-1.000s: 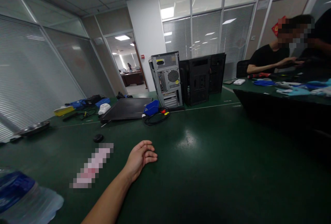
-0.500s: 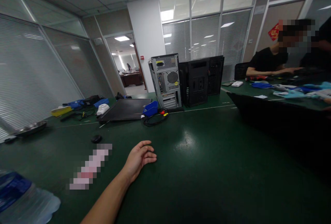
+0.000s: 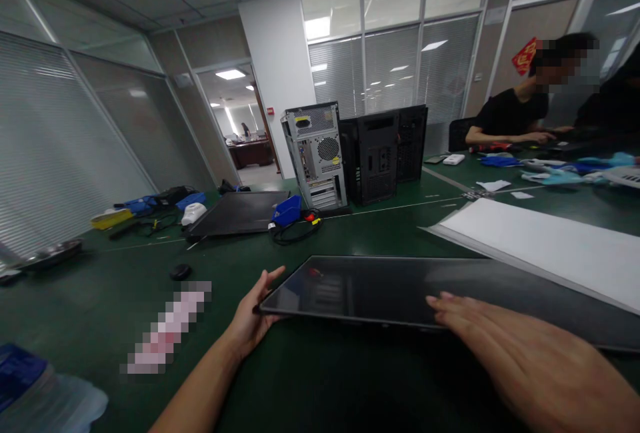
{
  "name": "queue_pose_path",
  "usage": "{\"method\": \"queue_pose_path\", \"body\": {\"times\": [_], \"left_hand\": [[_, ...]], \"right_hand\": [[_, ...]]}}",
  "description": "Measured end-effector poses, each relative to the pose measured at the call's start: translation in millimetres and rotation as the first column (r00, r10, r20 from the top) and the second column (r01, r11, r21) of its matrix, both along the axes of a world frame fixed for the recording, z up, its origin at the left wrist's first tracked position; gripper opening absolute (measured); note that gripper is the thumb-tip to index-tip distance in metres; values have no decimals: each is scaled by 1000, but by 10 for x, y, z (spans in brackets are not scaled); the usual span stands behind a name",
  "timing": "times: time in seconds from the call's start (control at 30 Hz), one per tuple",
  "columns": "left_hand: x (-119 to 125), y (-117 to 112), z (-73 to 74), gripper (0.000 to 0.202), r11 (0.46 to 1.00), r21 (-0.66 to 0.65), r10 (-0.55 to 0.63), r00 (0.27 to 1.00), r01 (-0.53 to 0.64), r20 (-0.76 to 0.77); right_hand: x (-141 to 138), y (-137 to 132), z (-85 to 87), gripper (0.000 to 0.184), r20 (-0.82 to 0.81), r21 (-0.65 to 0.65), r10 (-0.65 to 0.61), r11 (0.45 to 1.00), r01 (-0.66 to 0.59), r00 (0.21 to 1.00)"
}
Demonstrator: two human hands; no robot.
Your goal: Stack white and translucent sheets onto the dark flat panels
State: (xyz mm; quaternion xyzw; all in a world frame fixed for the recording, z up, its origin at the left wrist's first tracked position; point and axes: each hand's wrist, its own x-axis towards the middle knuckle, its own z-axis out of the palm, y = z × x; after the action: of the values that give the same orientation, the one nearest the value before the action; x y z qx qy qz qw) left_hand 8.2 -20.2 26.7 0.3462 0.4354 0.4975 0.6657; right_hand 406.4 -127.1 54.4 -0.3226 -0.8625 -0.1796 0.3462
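Observation:
A large flat black panel [image 3: 380, 286] with a glossy face lies low over the green table [image 3: 350, 386], right in front of me. My left hand [image 3: 250, 320] grips its left corner, fingers raised along the edge. My right hand [image 3: 520, 353] lies flat on the panel's near edge with its fingers stretched out. Just behind the black panel, to the right, a white flat panel [image 3: 540, 246] rests on the table.
A grey computer tower [image 3: 317, 153] and black towers [image 3: 380, 153] stand mid-table, with a blue box [image 3: 287, 210], a coiled cable [image 3: 295, 230] and another dark panel [image 3: 240, 210]. A small black disc [image 3: 180, 272] lies left. Packed water bottles [image 3: 35, 386] sit at the near left. A person [image 3: 510, 113] sits far right.
My left hand left the table top and took the corner of the black panel, which has come into view from the right. My right hand and the white panel have appeared.

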Motion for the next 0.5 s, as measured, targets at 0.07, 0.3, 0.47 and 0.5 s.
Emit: {"method": "queue_pose_path", "body": {"times": [0.07,0.3,0.47,0.5], "left_hand": [[-13,-4,41,64,999,-44,10,1000,-9,25],[-36,39,-41,80,992,27,128,991,-127,-27],[-56,82,-72,74,969,101,234,970,-227,-69],[-65,88,-65,72,963,106,255,964,-246,-79]], "right_hand": [[-178,108,-59,44,150,85,-14,996,2,989],[-186,643,-114,36,296,-209,132,975,-71,946],[404,1266,-295,49,194,-349,-223,894,280,955],[551,1382,-382,51,198,-357,-327,854,378,924]]}}
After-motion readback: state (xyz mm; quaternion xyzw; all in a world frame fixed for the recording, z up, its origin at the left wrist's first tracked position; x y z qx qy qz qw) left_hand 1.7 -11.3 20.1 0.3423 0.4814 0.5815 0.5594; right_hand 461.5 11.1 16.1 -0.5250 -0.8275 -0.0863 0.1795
